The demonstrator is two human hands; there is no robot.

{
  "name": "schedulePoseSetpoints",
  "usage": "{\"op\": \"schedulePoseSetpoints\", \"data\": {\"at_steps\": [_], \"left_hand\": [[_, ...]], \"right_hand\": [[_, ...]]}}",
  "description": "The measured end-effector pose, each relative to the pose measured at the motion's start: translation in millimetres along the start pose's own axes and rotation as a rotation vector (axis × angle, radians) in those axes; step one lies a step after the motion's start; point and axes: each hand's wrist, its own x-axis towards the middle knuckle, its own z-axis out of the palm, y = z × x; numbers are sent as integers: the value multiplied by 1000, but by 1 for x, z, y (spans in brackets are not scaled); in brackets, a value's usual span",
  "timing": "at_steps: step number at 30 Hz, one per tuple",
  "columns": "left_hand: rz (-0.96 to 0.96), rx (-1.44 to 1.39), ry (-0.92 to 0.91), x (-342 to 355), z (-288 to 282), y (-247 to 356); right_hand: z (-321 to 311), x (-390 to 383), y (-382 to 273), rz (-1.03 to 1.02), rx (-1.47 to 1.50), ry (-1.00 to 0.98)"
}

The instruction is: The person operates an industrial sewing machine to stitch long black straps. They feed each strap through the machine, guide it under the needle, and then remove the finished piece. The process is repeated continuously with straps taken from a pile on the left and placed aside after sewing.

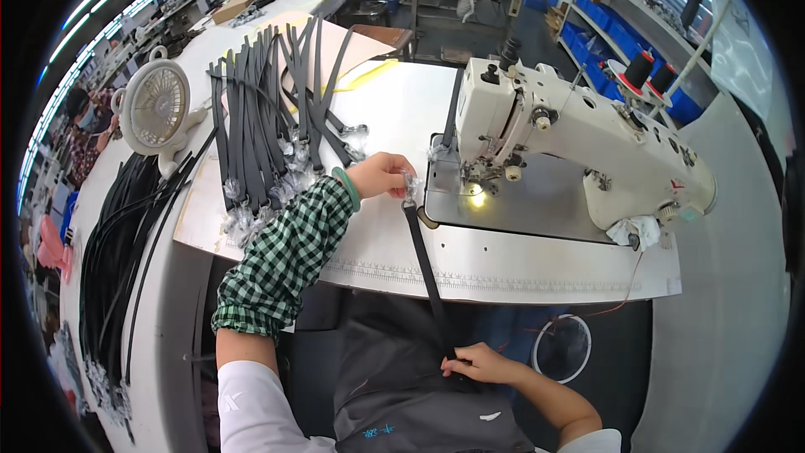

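Note:
A narrow black strap (426, 267) runs from the table down over the front edge to my lap. My left hand (379, 175), in a green checked sleeve cover (285, 247), is closed on its upper end, where a plastic-wrapped metal fitting (410, 193) shows. Lower down, over the dark apron (394, 394), my right hand (480, 364) pinches the strap near its other end. Just right of my left hand stands a white sewing machine (579, 117), its lamp lit by the needle. Another black strap (454, 109) lies behind the machine head.
Many similar straps with wrapped fittings (251, 126) are heaped on the table's left. Long black strips (126, 243) hang over the side table beside a small white fan (156, 105). Thread spools (639, 70) stand behind the machine. A white ring-shaped object (563, 348) sits below the table's front edge.

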Motion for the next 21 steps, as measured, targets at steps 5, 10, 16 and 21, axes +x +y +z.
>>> {"op": "schedulePoseSetpoints", "data": {"at_steps": [5,10,16,21], "left_hand": [[337,886,600,-16,24,2],[443,1081,207,-61,73,5],[514,1012,347,10,87,-15],[507,997,387,13,99,-6]], "right_hand": [[4,5,-8,-48,114,122],[-2,13,-29,-158,212,170],[-15,24,-39,-227,-63,293],[-95,-36,-26,-490,-1182,902]]}}
